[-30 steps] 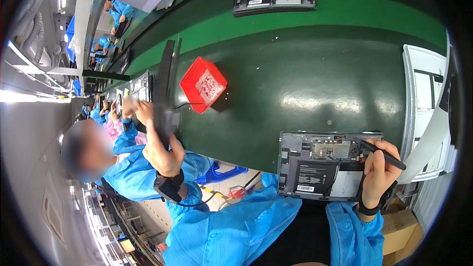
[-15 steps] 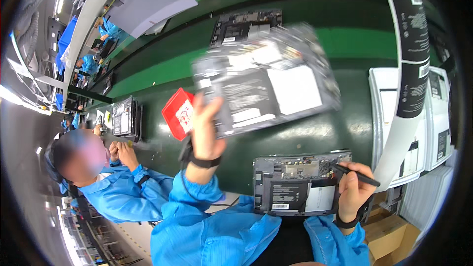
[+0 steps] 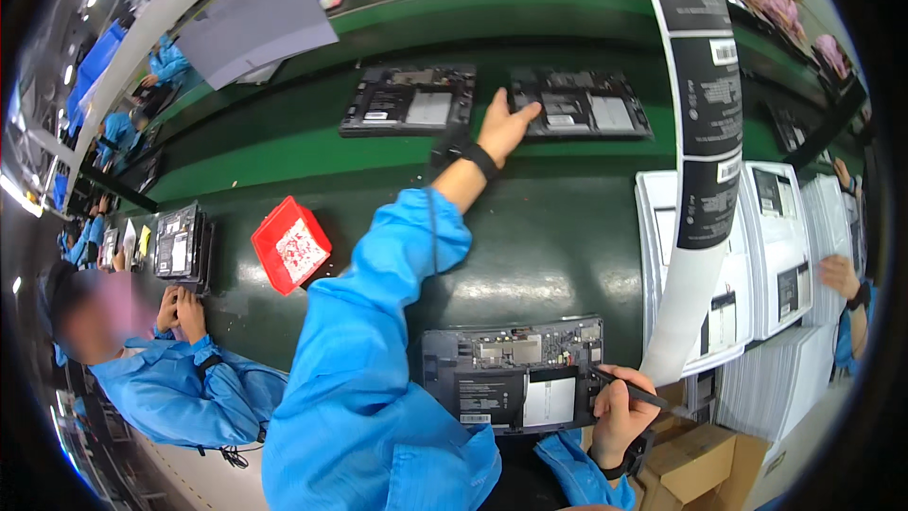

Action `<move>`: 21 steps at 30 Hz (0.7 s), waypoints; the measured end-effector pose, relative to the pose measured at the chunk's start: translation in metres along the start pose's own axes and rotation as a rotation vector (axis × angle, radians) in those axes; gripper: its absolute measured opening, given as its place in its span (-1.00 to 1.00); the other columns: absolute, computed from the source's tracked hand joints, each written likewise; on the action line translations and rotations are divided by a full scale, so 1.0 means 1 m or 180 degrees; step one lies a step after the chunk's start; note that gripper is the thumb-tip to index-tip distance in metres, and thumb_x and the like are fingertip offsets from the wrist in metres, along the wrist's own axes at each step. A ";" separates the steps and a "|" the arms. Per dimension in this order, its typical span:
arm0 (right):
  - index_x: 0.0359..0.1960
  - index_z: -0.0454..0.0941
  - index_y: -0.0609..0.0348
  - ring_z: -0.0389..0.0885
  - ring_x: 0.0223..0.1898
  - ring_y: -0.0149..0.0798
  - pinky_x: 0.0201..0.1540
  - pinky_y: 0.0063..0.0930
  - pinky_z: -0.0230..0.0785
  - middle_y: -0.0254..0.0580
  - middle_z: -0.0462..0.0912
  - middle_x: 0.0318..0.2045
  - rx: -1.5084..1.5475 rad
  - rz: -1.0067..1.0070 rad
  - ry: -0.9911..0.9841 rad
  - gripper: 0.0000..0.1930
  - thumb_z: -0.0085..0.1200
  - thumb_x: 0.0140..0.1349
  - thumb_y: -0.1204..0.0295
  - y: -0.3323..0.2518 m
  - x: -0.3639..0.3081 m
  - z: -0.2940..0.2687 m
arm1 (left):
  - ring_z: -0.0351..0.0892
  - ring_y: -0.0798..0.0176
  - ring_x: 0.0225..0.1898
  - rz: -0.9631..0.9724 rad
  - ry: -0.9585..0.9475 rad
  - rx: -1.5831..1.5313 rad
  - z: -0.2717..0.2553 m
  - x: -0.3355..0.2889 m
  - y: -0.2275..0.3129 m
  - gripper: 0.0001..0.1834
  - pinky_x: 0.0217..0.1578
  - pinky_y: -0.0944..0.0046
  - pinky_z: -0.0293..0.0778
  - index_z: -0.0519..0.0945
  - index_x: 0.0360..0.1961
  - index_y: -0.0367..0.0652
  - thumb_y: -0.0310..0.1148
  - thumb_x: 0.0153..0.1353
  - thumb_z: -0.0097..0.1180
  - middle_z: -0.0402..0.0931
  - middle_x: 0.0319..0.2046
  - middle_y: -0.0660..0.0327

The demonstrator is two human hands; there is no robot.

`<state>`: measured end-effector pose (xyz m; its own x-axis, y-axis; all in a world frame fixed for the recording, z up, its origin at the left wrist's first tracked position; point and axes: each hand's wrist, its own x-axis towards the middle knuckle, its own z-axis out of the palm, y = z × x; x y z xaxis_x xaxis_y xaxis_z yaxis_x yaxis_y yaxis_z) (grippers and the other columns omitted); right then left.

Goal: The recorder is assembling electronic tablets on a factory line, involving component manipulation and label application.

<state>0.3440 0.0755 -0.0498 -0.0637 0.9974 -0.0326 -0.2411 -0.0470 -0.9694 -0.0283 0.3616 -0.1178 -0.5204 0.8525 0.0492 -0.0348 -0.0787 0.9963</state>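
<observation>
My left hand [image 3: 506, 128] reaches far over the green belt, its thumb over the left edge of an opened laptop base [image 3: 584, 104] that lies there. The fingers are beside that edge, partly hidden. Left of it lies a second opened laptop base [image 3: 407, 99]. A third laptop base [image 3: 511, 374] is close in front of me, with its circuit board, black battery and a pale silver panel exposed. At its right edge, my right hand [image 3: 619, 416] is closed round a slim black tool [image 3: 632, 392] resembling tweezers, its tip by the board.
A red tray [image 3: 317, 251] of small white pieces stands at left. A strip of black labels [image 3: 711, 99] hangs at right before white trays [image 3: 653, 189] holding black battery packs. An open cardboard box [image 3: 705, 459] is below right. A co-worker in blue [image 3: 194, 388] sits at left.
My left hand has carried the laptop base from midair to the belt, beside the one lying there. My right hand keeps the black tool at the near laptop base. The view has shifted.
</observation>
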 end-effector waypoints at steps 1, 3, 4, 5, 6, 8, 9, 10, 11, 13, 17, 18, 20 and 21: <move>-0.12 0.55 0.43 0.48 -0.64 -0.44 -0.57 -0.63 0.31 0.27 0.72 -0.21 -0.0010 -0.0005 0.0007 -0.83 0.13 0.27 0.65 -0.001 -0.001 -0.002 | 0.46 0.11 0.22 0.0102 -0.0331 0.0478 -0.011 -0.003 -0.002 -0.05 0.21 0.22 0.40 0.02 0.52 -0.36 -0.26 0.29 0.30 0.43 0.24 -0.18; -0.12 0.55 0.43 0.47 -0.63 -0.45 -0.56 -0.63 0.32 0.27 0.71 -0.18 -0.0071 0.0130 0.0076 -0.84 0.13 0.27 0.66 -0.001 0.003 -0.004 | 0.50 0.03 0.23 0.0508 -0.0162 0.1215 -0.018 -0.055 0.023 -0.24 0.16 0.18 0.47 0.35 0.36 -0.38 -0.18 0.26 0.32 0.44 0.22 -0.20; -0.12 0.56 0.43 0.47 -0.62 -0.46 -0.56 -0.63 0.32 0.27 0.71 -0.17 -0.0032 0.0108 0.0023 -0.84 0.12 0.28 0.66 0.003 0.008 -0.003 | 0.61 0.15 0.06 0.0793 -0.0538 0.1235 -0.032 -0.076 0.024 -0.32 -0.02 0.26 0.56 0.38 0.34 -0.31 -0.22 0.30 0.29 0.57 0.07 -0.10; -0.11 0.56 0.43 0.47 -0.61 -0.46 -0.56 -0.63 0.32 0.27 0.71 -0.16 -0.0006 0.0108 -0.0028 -0.84 0.12 0.29 0.66 0.006 0.014 -0.001 | 0.68 0.20 -0.13 0.0376 -0.1220 0.0830 -0.042 -0.106 0.038 -0.46 -0.11 0.30 0.59 0.50 0.23 -0.32 -0.26 0.32 0.28 0.68 -0.09 0.03; -0.10 0.56 0.43 0.47 -0.60 -0.47 -0.55 -0.64 0.33 0.26 0.71 -0.15 0.0012 0.0109 -0.0043 -0.83 0.12 0.29 0.65 0.006 0.016 -0.002 | 0.69 0.26 -0.12 0.0015 -0.1798 0.1083 -0.046 -0.137 0.054 -0.55 -0.09 0.33 0.58 0.55 0.17 -0.32 -0.31 0.33 0.27 0.69 -0.09 0.07; -0.07 0.56 0.44 0.47 -0.58 -0.50 -0.52 -0.66 0.33 0.24 0.71 -0.12 0.0028 0.0122 -0.0221 -0.81 0.12 0.30 0.65 0.004 0.023 0.006 | 0.70 0.33 -0.16 -0.0273 -0.2674 0.1612 -0.059 -0.187 0.088 -0.66 -0.13 0.35 0.58 0.64 0.04 -0.31 -0.35 0.31 0.29 0.72 -0.16 0.11; -0.06 0.57 0.44 0.47 -0.56 -0.51 -0.51 -0.67 0.33 0.23 0.72 -0.11 0.0022 0.0124 -0.0354 -0.80 0.12 0.30 0.65 0.002 0.025 0.010 | 0.71 0.33 -0.20 -0.0190 -0.3008 0.1884 -0.063 -0.210 0.097 -0.69 -0.19 0.34 0.59 0.69 -0.04 -0.30 -0.34 0.27 0.34 0.73 -0.22 0.10; -0.05 0.57 0.45 0.47 -0.55 -0.52 -0.49 -0.69 0.33 0.21 0.72 -0.10 0.0003 0.0164 -0.0358 -0.79 0.12 0.29 0.66 -0.001 0.025 0.012 | 0.72 0.28 -0.20 -0.0015 -0.3153 0.1955 -0.060 -0.227 0.097 -0.63 -0.23 0.29 0.60 0.69 -0.04 -0.28 -0.33 0.17 0.42 0.72 -0.22 0.08; -0.05 0.58 0.45 0.47 -0.53 -0.54 -0.48 -0.70 0.33 0.20 0.72 -0.09 0.0034 0.0144 -0.0416 -0.79 0.12 0.28 0.68 -0.001 0.029 0.015 | 0.72 0.17 -0.22 0.0045 -0.3196 0.2035 -0.059 -0.243 0.097 -0.58 -0.22 0.26 0.61 0.70 -0.06 -0.28 -0.28 0.11 0.47 0.72 -0.23 0.09; -0.06 0.59 0.45 0.46 -0.51 -0.58 -0.45 -0.75 0.32 0.14 0.73 -0.09 -0.0168 0.0307 -0.0459 -0.79 0.12 0.27 0.72 -0.002 0.032 0.023 | 0.71 0.09 -0.23 0.0793 -0.2629 0.2125 -0.060 -0.264 0.081 -0.60 -0.24 0.21 0.62 0.71 -0.12 -0.27 -0.26 0.07 0.48 0.71 -0.22 0.09; -0.03 0.61 0.41 0.50 -0.49 -0.57 -0.45 -0.73 0.35 0.05 0.74 -0.09 -0.0393 0.0572 -0.0612 -0.77 0.16 0.28 0.70 0.002 0.037 0.044 | 0.70 0.04 -0.27 0.0964 -0.2192 0.2267 -0.061 -0.281 0.070 -0.67 -0.27 0.18 0.61 0.72 -0.18 -0.26 -0.30 0.09 0.45 0.72 -0.25 0.09; -0.03 0.63 0.40 0.51 -0.47 -0.57 -0.45 -0.72 0.37 0.01 0.74 -0.09 -0.0484 0.0660 -0.0617 -0.77 0.18 0.28 0.69 0.002 0.036 0.048 | 0.69 0.05 -0.30 0.1080 -0.2170 0.2276 -0.062 -0.283 0.065 -0.72 -0.28 0.17 0.61 0.72 -0.19 -0.25 -0.34 0.10 0.43 0.72 -0.27 0.10; -0.03 0.64 0.38 0.53 -0.46 -0.56 -0.45 -0.72 0.38 -0.01 0.74 -0.09 -0.0555 0.0642 -0.0689 -0.77 0.20 0.28 0.68 0.005 0.034 0.052 | 0.70 0.07 -0.34 0.1299 -0.2151 0.2330 -0.062 -0.285 0.065 -0.81 -0.32 0.17 0.61 0.71 -0.22 -0.24 -0.43 0.14 0.37 0.72 -0.33 0.13; -0.03 0.66 0.37 0.55 -0.44 -0.55 -0.45 -0.71 0.39 -0.04 0.74 -0.09 -0.0609 0.0612 -0.0739 -0.77 0.22 0.27 0.67 0.007 0.033 0.054 | 0.70 0.07 -0.34 0.1298 -0.2169 0.2324 -0.063 -0.286 0.068 -0.81 -0.32 0.17 0.61 0.71 -0.22 -0.24 -0.43 0.14 0.37 0.72 -0.33 0.13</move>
<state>0.2877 0.1050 -0.0446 -0.3139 0.9315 -0.1839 -0.0189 -0.1998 -0.9796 0.0647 0.0796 -0.0690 0.2150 0.9577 0.1913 0.6685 -0.2871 0.6861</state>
